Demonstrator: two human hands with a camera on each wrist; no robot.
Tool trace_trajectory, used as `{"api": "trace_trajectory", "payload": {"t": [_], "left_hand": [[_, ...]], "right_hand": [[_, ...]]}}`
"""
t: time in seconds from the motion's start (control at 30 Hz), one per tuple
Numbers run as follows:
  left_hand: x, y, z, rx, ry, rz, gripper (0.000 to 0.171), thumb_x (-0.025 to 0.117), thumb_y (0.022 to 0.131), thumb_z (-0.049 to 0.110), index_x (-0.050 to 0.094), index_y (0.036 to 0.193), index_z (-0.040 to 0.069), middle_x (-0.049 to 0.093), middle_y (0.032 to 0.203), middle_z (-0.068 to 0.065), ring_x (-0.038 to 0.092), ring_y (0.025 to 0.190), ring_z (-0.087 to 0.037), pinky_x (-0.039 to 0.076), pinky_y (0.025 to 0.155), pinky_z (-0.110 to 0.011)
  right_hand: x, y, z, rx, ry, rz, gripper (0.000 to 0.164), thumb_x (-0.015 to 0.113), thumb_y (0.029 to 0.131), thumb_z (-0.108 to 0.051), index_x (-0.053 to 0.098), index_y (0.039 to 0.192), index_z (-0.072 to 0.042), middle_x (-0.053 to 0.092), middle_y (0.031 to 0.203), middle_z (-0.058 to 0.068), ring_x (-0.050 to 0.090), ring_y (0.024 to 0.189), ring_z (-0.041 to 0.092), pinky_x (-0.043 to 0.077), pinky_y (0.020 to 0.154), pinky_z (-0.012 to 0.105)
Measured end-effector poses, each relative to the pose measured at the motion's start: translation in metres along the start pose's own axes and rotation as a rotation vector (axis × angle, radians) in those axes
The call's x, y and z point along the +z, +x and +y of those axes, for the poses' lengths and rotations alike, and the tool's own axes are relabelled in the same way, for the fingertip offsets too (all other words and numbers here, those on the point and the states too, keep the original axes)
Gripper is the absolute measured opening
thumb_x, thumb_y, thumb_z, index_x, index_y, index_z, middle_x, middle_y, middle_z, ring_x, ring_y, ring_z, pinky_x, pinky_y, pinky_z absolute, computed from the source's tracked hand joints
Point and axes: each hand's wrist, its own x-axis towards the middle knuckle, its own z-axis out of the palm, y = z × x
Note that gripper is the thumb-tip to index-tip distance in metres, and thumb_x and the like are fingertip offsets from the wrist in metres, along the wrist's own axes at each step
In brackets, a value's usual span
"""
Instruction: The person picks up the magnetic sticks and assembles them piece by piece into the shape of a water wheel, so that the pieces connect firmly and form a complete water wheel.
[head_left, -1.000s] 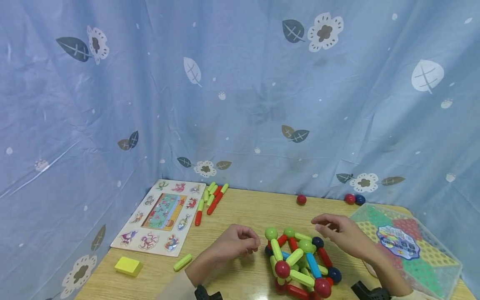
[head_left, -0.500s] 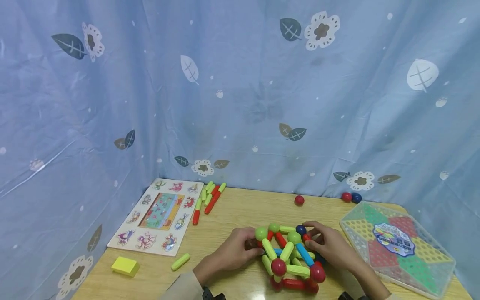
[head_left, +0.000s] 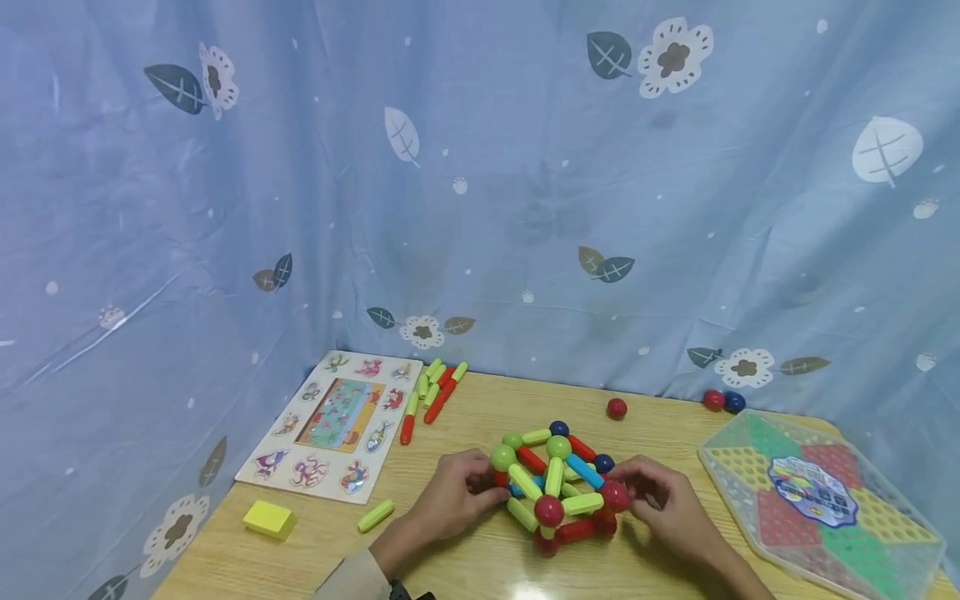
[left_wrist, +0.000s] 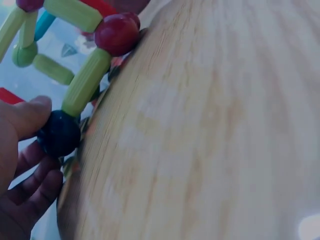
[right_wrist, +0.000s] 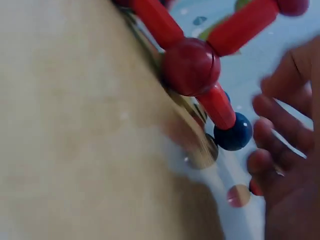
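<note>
On the wooden table stands a building-toy frame of magnetic rods and balls, with a light green rod point(head_left: 582, 504), a blue rod point(head_left: 585, 472) and a red ball point(head_left: 549, 511) among its parts. My left hand point(head_left: 459, 492) is at its left side. In the left wrist view, the thumb and fingers pinch a dark blue ball point(left_wrist: 59, 134) at a lower corner. My right hand point(head_left: 670, 504) is at the right side, fingers loosely bent beside a red ball point(head_left: 615, 497). The right wrist view shows a gap between those fingertips and a dark blue ball point(right_wrist: 233, 131).
A loose green rod point(head_left: 376, 516) and a yellow block point(head_left: 270, 520) lie left. Behind them are a sea-animal puzzle board point(head_left: 375, 479) and several red and green rods point(head_left: 440, 400). Loose balls point(head_left: 617, 408) sit at the back. A clear-lidded game box point(head_left: 855, 537) lies right.
Both hands came from apart to the frame's sides. Since half a second ago the frame has turned and shifted left and away; the right hand has come round to its red ball corner.
</note>
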Motion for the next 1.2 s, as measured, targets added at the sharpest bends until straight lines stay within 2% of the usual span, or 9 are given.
{"api": "trace_trajectory", "payload": {"t": [0.13, 0.33, 0.53, 0.67, 0.77, 0.87, 1.0, 1.13, 1.2], "left_hand": [[0.004, 0.000, 0.002, -0.006, 0.007, 0.026, 0.011, 0.088, 0.095, 0.019, 0.085, 0.105, 0.018, 0.074, 0.102, 0.007, 0.069, 0.091, -0.001, 0.061, 0.081, -0.024], [0.008, -0.001, 0.004, 0.006, -0.015, 0.037, 0.013, 0.091, 0.091, 0.019, 0.087, 0.103, 0.016, 0.076, 0.103, 0.007, 0.071, 0.096, -0.003, 0.060, 0.084, -0.023], [0.009, -0.002, 0.005, -0.001, -0.029, 0.031, 0.014, 0.091, 0.092, 0.019, 0.087, 0.105, 0.015, 0.075, 0.102, 0.008, 0.071, 0.095, -0.002, 0.061, 0.082, -0.022], [-0.002, -0.005, 0.006, -0.057, -0.075, -0.040, 0.024, 0.090, 0.093, 0.021, 0.084, 0.115, 0.015, 0.076, 0.105, 0.006, 0.071, 0.093, -0.003, 0.061, 0.081, -0.022], [-0.024, -0.013, 0.007, -0.125, -0.164, -0.137, 0.033, 0.088, 0.095, 0.019, 0.080, 0.126, 0.009, 0.080, 0.112, -0.003, 0.073, 0.095, -0.005, 0.062, 0.085, -0.022], [-0.056, -0.026, 0.003, -0.154, -0.337, -0.246, 0.040, 0.082, 0.100, 0.014, 0.073, 0.135, -0.003, 0.079, 0.123, -0.021, 0.077, 0.104, -0.010, 0.062, 0.093, -0.024], [-0.105, -0.051, -0.012, -0.094, -0.623, -0.378, 0.046, 0.071, 0.105, 0.003, 0.058, 0.143, -0.020, 0.065, 0.136, -0.042, 0.077, 0.121, -0.020, 0.061, 0.103, -0.030], [-0.145, -0.074, -0.030, -0.032, -0.894, -0.520, 0.046, 0.058, 0.111, -0.002, 0.047, 0.151, -0.022, 0.063, 0.147, -0.035, 0.068, 0.137, -0.028, 0.055, 0.114, -0.041], [-0.161, -0.082, -0.039, -0.040, -0.965, -0.562, 0.046, 0.053, 0.113, -0.001, 0.045, 0.155, -0.019, 0.062, 0.154, -0.027, 0.063, 0.143, -0.030, 0.052, 0.117, -0.045]], "right_hand": [[0.004, -0.015, -0.003, -0.056, -0.002, -0.103, 0.039, 0.078, 0.095, 0.006, 0.075, 0.125, -0.018, 0.072, 0.115, -0.002, 0.066, 0.089, 0.014, 0.059, 0.073, 0.026], [0.010, -0.018, -0.005, -0.060, -0.117, 0.012, 0.031, 0.084, 0.095, -0.002, 0.079, 0.117, -0.023, 0.071, 0.104, -0.005, 0.063, 0.078, 0.009, 0.054, 0.064, 0.023], [0.008, -0.018, -0.002, -0.041, -0.111, 0.010, 0.031, 0.085, 0.094, -0.003, 0.080, 0.118, -0.022, 0.072, 0.106, -0.004, 0.066, 0.079, 0.009, 0.059, 0.067, 0.024], [0.007, -0.018, -0.001, -0.046, -0.107, -0.001, 0.031, 0.084, 0.095, -0.003, 0.080, 0.120, -0.021, 0.072, 0.109, -0.005, 0.067, 0.081, 0.009, 0.060, 0.069, 0.024], [0.007, -0.018, -0.001, -0.048, -0.099, -0.008, 0.031, 0.084, 0.095, -0.003, 0.080, 0.121, -0.020, 0.072, 0.110, -0.005, 0.068, 0.082, 0.009, 0.061, 0.071, 0.024], [0.008, -0.018, -0.001, -0.037, -0.109, -0.003, 0.032, 0.084, 0.095, -0.004, 0.080, 0.121, -0.021, 0.071, 0.114, -0.005, 0.069, 0.085, 0.009, 0.062, 0.072, 0.024], [0.008, -0.017, -0.002, -0.008, -0.142, 0.008, 0.033, 0.086, 0.094, -0.008, 0.080, 0.124, -0.023, 0.067, 0.125, -0.001, 0.069, 0.087, 0.010, 0.062, 0.073, 0.024], [0.008, -0.015, -0.002, 0.013, -0.147, 0.005, 0.034, 0.087, 0.094, -0.010, 0.079, 0.125, -0.023, 0.066, 0.129, 0.002, 0.069, 0.088, 0.010, 0.062, 0.073, 0.025], [0.008, -0.015, -0.002, 0.021, -0.145, 0.002, 0.034, 0.086, 0.095, -0.010, 0.079, 0.125, -0.023, 0.066, 0.129, 0.003, 0.068, 0.088, 0.010, 0.062, 0.072, 0.025]]}}
